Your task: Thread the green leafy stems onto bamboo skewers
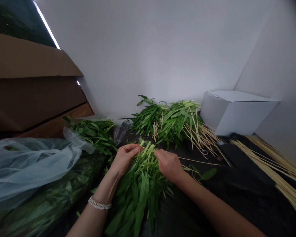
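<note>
At far left, clear plastic bag of greens lay slumped below cardboard box. At centre, on dark worktop, bundle of leafy greens lay with stems pointing away. Left hand, beaded bracelet at wrist, pinched bundle's cut stem ends; right hand closed over stems from other side. Behind, skewered greens piled against wall. Farther right, white box, loose bamboo skewers.

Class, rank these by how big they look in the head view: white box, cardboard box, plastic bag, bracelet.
1. cardboard box
2. plastic bag, though its nearness to the camera makes this rank unsure
3. white box
4. bracelet
</note>
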A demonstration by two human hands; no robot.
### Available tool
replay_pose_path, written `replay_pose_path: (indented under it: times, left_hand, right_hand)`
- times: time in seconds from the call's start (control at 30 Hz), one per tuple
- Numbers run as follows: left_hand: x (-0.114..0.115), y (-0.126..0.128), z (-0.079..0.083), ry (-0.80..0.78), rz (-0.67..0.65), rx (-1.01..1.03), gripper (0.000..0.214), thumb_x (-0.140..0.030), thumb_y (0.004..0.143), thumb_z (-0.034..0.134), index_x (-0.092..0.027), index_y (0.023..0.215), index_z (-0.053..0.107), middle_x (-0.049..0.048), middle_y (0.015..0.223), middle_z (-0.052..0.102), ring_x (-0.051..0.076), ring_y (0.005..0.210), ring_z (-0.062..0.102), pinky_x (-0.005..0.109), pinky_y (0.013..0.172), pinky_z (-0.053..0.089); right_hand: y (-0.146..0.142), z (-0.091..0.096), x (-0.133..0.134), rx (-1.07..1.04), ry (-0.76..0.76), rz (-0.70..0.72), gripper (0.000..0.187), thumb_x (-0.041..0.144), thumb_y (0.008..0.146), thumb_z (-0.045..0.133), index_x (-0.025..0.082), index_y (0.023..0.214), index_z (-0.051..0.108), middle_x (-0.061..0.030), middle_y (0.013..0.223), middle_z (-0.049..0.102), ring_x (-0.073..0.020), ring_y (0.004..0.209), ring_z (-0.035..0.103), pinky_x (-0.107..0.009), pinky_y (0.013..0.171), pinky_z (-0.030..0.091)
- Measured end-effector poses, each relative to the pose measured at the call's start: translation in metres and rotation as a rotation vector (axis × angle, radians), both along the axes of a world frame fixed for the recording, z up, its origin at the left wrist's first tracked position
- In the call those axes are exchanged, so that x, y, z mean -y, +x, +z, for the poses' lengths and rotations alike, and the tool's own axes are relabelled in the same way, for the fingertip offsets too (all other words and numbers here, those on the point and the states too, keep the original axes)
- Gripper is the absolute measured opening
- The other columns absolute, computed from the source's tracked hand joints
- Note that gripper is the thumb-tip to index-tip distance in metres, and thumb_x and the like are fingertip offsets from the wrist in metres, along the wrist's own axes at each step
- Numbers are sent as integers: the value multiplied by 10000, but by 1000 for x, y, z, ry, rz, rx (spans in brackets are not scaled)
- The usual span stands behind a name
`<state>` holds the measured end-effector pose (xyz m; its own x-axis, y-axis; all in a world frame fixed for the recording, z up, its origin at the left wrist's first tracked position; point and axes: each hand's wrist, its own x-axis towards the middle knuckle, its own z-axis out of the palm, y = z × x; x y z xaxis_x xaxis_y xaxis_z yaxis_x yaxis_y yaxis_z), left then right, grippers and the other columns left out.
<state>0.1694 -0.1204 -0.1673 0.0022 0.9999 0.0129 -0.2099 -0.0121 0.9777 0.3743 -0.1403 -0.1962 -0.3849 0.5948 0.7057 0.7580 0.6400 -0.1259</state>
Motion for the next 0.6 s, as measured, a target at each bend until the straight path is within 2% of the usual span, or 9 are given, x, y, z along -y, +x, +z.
replay_pose_path:
  times: [0.27, 0.6]
  left_hand:
    - [2, 2, 0, -2, -12, 14, 281, -300, 571, 872, -158, 781, 751, 36, 722, 750, 132, 674, 672, 235, 722, 506]
    - [3, 3, 3, 8, -4, -38, 282, -317, 567, 871, -167, 776, 756, 32, 722, 746, 126, 664, 656, 230, 707, 501]
  right_hand:
    - [-3, -3, 0, -102, -120, 68, 256, 136, 940, 378, 158, 1008, 623, -64, 869, 681, -166, 794, 643, -249, 708, 452]
    - [-3, -2, 1, -68, -152, 60, 271, 124, 939, 376, 152, 1020, 633, -73, 874, 687, -176, 811, 652, -256, 733, 470]
